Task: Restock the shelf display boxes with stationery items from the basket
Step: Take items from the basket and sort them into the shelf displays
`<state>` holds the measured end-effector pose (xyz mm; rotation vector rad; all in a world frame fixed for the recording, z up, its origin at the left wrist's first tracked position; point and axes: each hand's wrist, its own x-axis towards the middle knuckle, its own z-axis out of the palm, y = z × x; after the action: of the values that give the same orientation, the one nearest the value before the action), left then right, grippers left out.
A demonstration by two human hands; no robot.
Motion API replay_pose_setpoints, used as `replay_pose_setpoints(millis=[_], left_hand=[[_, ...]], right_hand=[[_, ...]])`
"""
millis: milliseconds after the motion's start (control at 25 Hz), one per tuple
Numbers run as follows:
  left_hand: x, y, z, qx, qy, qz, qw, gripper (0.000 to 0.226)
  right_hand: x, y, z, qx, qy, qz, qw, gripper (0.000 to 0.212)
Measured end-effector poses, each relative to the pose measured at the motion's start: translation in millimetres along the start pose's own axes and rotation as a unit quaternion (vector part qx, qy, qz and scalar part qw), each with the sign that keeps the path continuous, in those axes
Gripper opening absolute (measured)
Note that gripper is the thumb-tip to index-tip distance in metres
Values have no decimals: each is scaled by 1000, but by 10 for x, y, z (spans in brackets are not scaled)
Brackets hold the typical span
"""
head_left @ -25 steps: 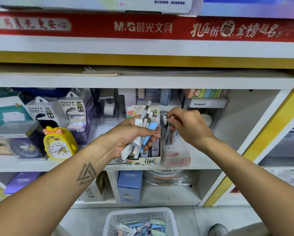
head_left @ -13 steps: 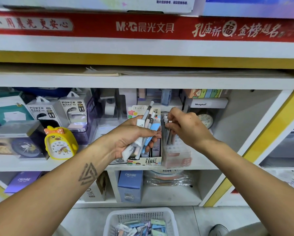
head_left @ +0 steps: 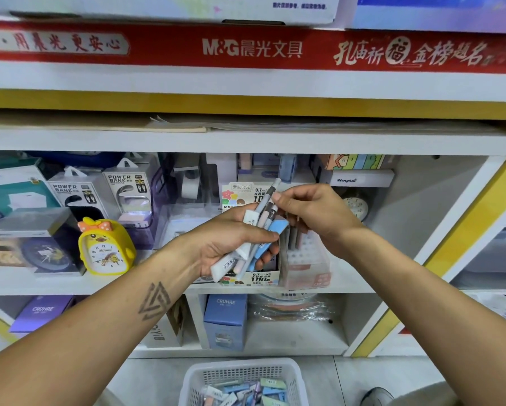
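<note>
From the head cam, dead centre of the frame, the left hand (head_left: 231,244) is wrapped around a fanned bunch of pens and slim packs (head_left: 254,235), probably so it works as a holder while the right hand (head_left: 310,212) pinches the top of one grey pen (head_left: 271,194), I'd guess to pull it out on its own. Just behind the hands sit the display boxes, the printed lead box (head_left: 251,278) and the clear pen box (head_left: 307,259), so the drop looks short. The white basket (head_left: 243,373) at bottom centre holds more stock, within reach below.
</note>
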<state>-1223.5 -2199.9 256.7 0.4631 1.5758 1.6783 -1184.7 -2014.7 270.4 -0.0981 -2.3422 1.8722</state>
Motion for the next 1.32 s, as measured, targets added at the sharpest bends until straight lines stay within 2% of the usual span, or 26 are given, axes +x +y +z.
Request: replay_pose_setpoints(millis=[160, 280, 440, 560, 680, 760, 880, 1040, 1320], left_hand=[[-13, -2, -13, 7, 13, 0, 1000, 30], [-30, 10, -6, 6, 8, -8, 1000, 27], [-46, 21, 4, -19, 5, -11, 1000, 28], [-43, 27, -16, -31, 14, -2, 999, 29], [-43, 30, -49, -31, 23, 2, 999, 17], [-38, 27, -62, -30, 25, 3, 999, 12], [-28, 15, -62, -25, 16, 5, 1000, 13], [-13, 3, -69, -23, 15, 5, 1000, 13], [-1, -12, -71, -23, 21, 4, 1000, 14]], right_hand=[[1, -8, -49, 71, 7, 30, 997, 22], [53, -9, -112, 128, 95, 17, 987, 19], [122, -5, -198, 102, 212, -47, 971, 22], [157, 28, -304, 49, 254, -62, 964, 22], [146, 75, -380, -123, 193, -115, 967, 17], [98, 117, -356, -238, 131, -138, 952, 14], [36, 192, -280, -314, 67, -154, 935, 13], [6, 218, -233, -352, 27, -172, 919, 14], [-51, 145, -278, -334, -19, -142, 932, 14]])
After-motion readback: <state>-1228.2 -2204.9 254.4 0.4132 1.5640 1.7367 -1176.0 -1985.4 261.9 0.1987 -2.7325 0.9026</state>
